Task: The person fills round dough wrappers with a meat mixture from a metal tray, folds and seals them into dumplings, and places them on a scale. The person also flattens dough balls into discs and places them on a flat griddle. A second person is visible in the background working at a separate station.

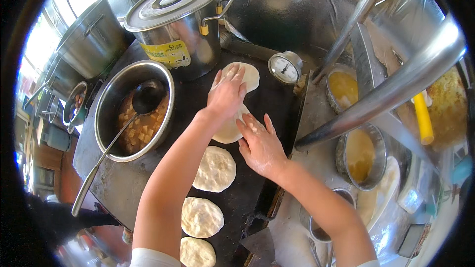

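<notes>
On a black griddle (274, 109) lies a column of flat dough rounds. My left hand (229, 91) rests palm down, fingers spread a little, on the farthest round (251, 76). Just nearer is another round (224, 131), partly under my left hand and wrist; the fingertips of my right hand (261, 144) touch its right edge. Flour or dough sticks to both hands, and neither grips anything. Below these lie a dimpled round (214, 169), another pale round (202, 217) and the nearest round (197, 253), partly cut off from view by my left forearm.
At the left, a steel pot (171, 92) of cubed stew holds a ladle (89, 183); a lidded stockpot (207, 48) stands behind. A dial thermometer (285, 67) sits at the back right. Metal tubes (371, 100) cross the right side above bowls of yellow liquid (360, 152).
</notes>
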Tool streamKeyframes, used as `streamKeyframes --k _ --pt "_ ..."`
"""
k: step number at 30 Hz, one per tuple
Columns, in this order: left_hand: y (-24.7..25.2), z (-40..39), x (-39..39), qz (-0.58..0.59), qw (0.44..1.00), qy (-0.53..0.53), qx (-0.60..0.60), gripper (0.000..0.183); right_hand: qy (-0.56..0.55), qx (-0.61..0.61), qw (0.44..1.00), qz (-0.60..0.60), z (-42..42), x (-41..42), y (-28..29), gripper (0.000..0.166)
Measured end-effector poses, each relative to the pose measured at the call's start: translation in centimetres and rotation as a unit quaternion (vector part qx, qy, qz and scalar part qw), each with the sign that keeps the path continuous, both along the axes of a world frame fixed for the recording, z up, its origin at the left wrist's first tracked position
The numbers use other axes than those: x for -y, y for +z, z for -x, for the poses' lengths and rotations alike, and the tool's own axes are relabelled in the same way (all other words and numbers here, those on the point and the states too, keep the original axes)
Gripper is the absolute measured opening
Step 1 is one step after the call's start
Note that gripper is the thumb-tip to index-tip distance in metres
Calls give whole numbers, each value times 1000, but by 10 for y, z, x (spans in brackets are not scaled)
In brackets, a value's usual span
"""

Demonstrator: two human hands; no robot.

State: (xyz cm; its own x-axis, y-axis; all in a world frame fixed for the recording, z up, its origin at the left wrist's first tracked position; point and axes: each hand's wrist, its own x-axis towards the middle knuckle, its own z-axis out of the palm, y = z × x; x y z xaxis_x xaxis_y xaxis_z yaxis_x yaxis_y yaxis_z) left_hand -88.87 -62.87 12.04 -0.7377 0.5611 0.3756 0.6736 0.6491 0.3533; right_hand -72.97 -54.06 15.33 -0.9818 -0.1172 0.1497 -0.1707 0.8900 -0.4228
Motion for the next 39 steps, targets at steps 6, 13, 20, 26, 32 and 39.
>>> streamKeyframes --k 6,13,20,26,32,39 --pt "-15 40 -19 162 975 -14 149 52 74 83 992 66 -70 7 29 41" --pt "-2 -25 45 -67 971 -115 199 50 9 82 971 224 -169 -21 57 38" --pt "32 -63 71 -240 805 -99 533 74 -56 129 962 234 -235 5 64 35" --pt "6 -153 128 206 954 -170 133 58 -91 129 962 223 -269 19 61 35" --pt "1 -142 147 -1 943 -106 315 67 -14 56 984 168 -254 54 80 35" --pt "41 -191 182 -79 948 -190 243 55 20 48 990 134 -260 82 61 38"
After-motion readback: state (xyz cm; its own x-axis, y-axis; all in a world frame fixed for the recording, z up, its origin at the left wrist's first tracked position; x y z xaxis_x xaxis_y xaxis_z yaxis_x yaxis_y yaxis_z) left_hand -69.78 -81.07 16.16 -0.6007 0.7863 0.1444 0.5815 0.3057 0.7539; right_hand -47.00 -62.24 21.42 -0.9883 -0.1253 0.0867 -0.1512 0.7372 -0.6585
